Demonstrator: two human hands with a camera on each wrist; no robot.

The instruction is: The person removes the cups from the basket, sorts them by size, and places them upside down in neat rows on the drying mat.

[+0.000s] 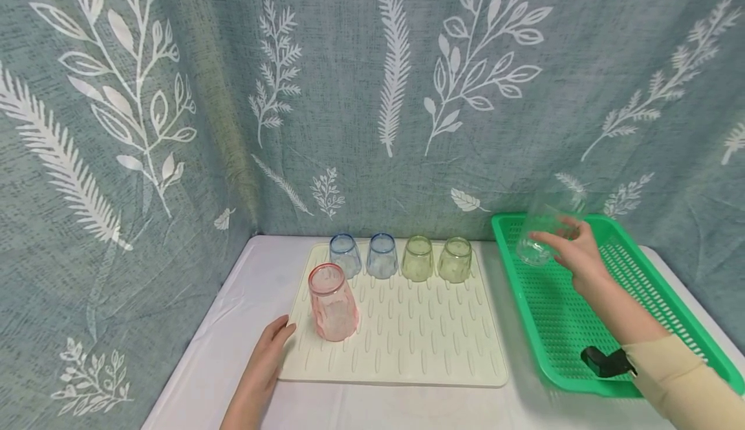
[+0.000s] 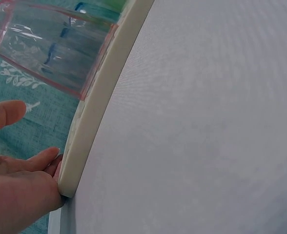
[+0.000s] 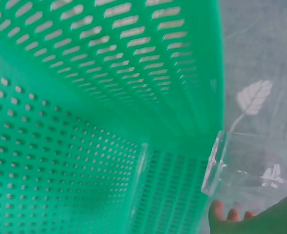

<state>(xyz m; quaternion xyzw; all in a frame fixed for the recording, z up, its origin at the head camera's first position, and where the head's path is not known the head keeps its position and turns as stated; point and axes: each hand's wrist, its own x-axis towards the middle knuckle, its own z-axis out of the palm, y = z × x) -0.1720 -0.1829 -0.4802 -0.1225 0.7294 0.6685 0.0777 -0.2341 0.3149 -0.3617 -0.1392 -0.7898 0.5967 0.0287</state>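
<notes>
In the head view my right hand (image 1: 579, 255) grips a tall clear glass (image 1: 534, 250), tilted, over the far end of the green basket (image 1: 526, 317). The right wrist view shows this glass (image 3: 248, 158) beside the basket wall. My left hand (image 1: 270, 346) is at the left edge of a cream drying mat (image 1: 407, 346). Its fingers touch the mat's edge in the left wrist view, with the thumb apart. A pink-tinted glass (image 1: 333, 307) stands upside down or upright, I cannot tell, on the mat near this hand.
Two blue-rimmed glasses (image 1: 345, 258) and two green glasses (image 1: 418, 260) stand in a row along the mat's far edge. A patterned curtain (image 1: 361, 94) hangs right behind the table (image 1: 244, 288). A black strap (image 1: 608, 362) is at the right forearm.
</notes>
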